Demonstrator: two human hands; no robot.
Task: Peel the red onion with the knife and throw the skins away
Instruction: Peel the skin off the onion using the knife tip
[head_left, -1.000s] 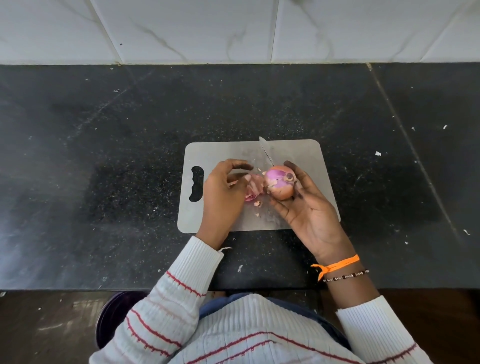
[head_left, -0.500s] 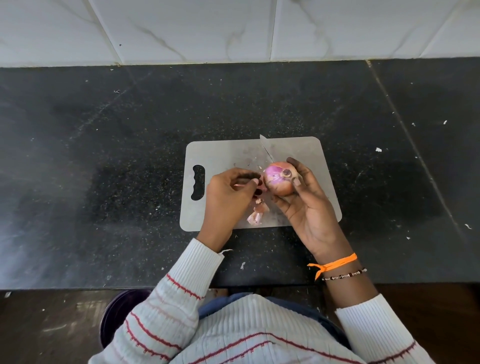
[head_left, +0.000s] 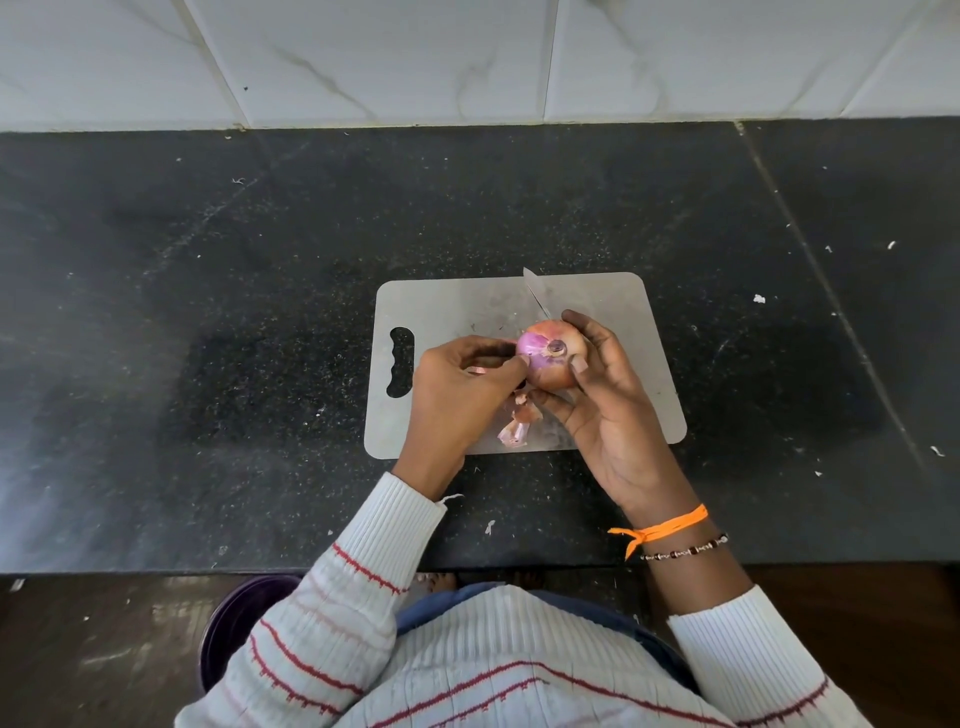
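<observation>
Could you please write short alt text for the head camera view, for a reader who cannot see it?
A person's right hand holds a partly peeled red onion over a grey cutting board while the left hand picks at its skin. Loose skins lie on the board, a knife blade shows behind the onion, all on a black counter.

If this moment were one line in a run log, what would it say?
step: peeling | right hand: holds red onion | left hand: pinching skin | knife: behind onion | loose skins: on cutting board
</observation>
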